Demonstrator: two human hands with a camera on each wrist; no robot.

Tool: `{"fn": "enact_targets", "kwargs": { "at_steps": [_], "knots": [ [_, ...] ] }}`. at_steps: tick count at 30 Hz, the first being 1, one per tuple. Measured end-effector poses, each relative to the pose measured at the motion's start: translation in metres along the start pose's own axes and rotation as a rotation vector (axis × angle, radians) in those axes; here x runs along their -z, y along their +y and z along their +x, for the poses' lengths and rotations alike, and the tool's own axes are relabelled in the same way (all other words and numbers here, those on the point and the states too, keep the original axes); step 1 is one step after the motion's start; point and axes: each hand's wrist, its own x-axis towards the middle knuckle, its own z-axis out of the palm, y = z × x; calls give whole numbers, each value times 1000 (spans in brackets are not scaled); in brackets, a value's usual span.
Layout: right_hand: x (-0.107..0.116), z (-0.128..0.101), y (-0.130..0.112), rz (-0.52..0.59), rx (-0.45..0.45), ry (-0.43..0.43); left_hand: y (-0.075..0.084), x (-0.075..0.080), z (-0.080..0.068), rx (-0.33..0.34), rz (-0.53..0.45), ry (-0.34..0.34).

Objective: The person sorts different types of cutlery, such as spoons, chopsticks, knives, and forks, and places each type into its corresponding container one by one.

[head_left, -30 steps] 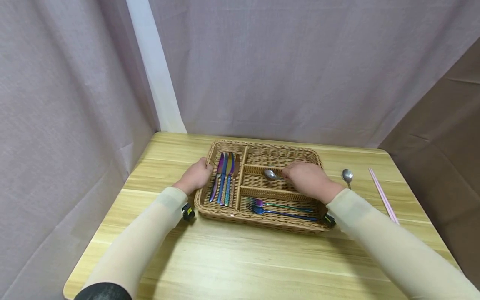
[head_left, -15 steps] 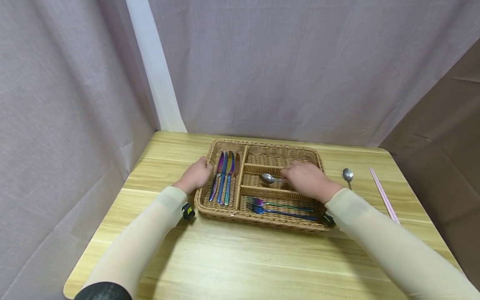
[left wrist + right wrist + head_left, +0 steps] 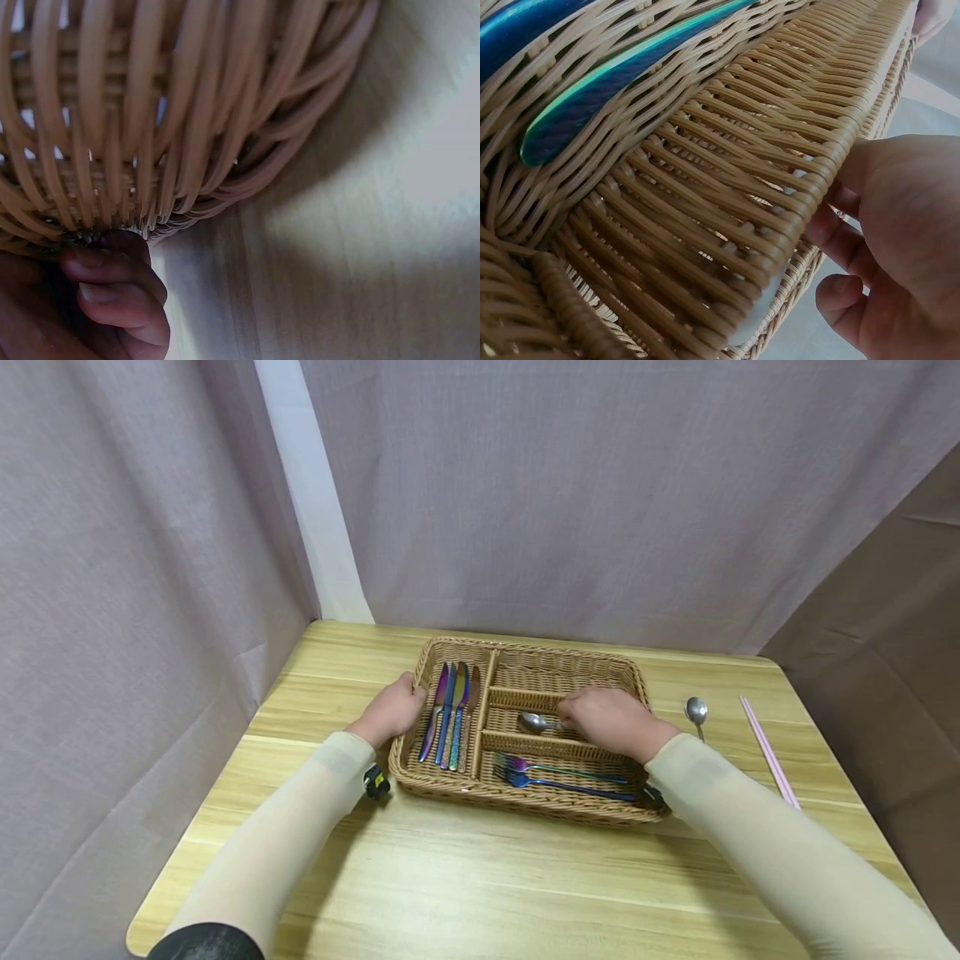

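Observation:
A wicker cutlery basket (image 3: 570, 664) sits on the wooden table (image 3: 465, 877). My left hand (image 3: 397, 708) grips its left rim; in the left wrist view its curled fingers (image 3: 112, 289) press the basket's outer wall (image 3: 187, 112). My right hand (image 3: 581, 714) reaches into the middle compartment and pinches the handle of a silver spoon (image 3: 532, 722), whose bowl points left. In the right wrist view that hand (image 3: 889, 240) lies beside a woven divider (image 3: 742, 187); the spoon is hidden there.
Several coloured knives (image 3: 452, 714) fill the basket's left compartment. Two forks (image 3: 558, 774) lie in the front one, their blue and teal handles (image 3: 607, 90) showing. A second spoon (image 3: 696, 710) and pink chopsticks (image 3: 767, 750) lie right of the basket. Curtains surround the table.
My right hand has shifted slightly left and down inside the middle compartment, carrying the spoon with it. The left hand has stayed on the rim.

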Motion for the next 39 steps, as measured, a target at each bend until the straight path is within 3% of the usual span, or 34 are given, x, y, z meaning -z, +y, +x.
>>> {"fn": "enact_targets", "kwargs": {
  "at_steps": [9,22,39],
  "knots": [
    [-4,3,0,50,22,-62,0,-1,2,15,-45,-19],
    [-3,4,-1,115,15,-104,-1,0,0,13,-29,-17],
    [0,-2,1,82,20,-42,-1,0,0,17,-35,-19]
  ]
}}
